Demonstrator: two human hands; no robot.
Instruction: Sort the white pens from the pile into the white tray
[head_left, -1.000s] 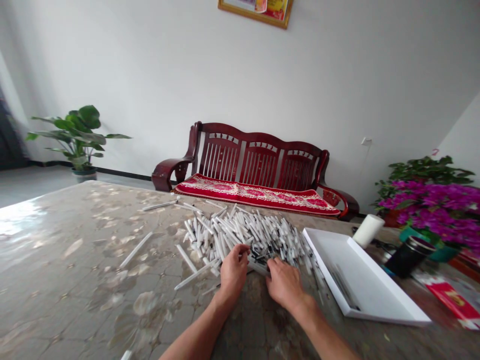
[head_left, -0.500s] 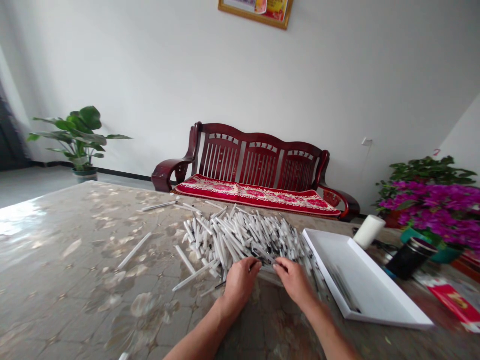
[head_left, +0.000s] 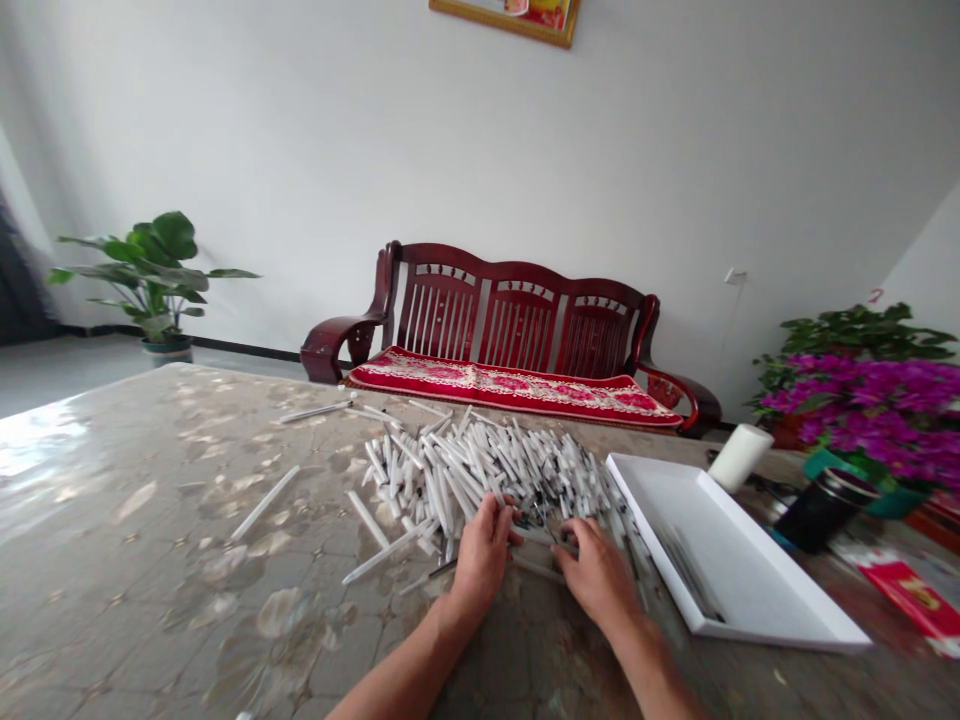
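A heap of white, pen-like tubes point(head_left: 465, 465), many with dark ends or insides, lies on the table. At its near edge my left hand point(head_left: 484, 550) is closed, with a pale pen point(head_left: 496, 492) pinched between thumb and fingers and pointing up and away. To its right, my right hand point(head_left: 596, 565) is curled low against the heap, fingertips bent together. Whatever sits in those fingertips is too small and dark to name. A few more tubes lie between the hands and under them.
Right of the heap is a shallow white box point(head_left: 765, 560) with several thin dark-tipped sticks point(head_left: 694, 575) along its left side. Beyond it are a white roll point(head_left: 741, 458), a black cup point(head_left: 821, 510) and a red packet point(head_left: 915, 595). Stray tubes point(head_left: 266, 503) lie on the patterned tabletop point(head_left: 172, 560).
My hands were close together over one pen-like piece and are now apart. My left hand has tipped upward with a pale pen; my right has moved slightly right and curled.
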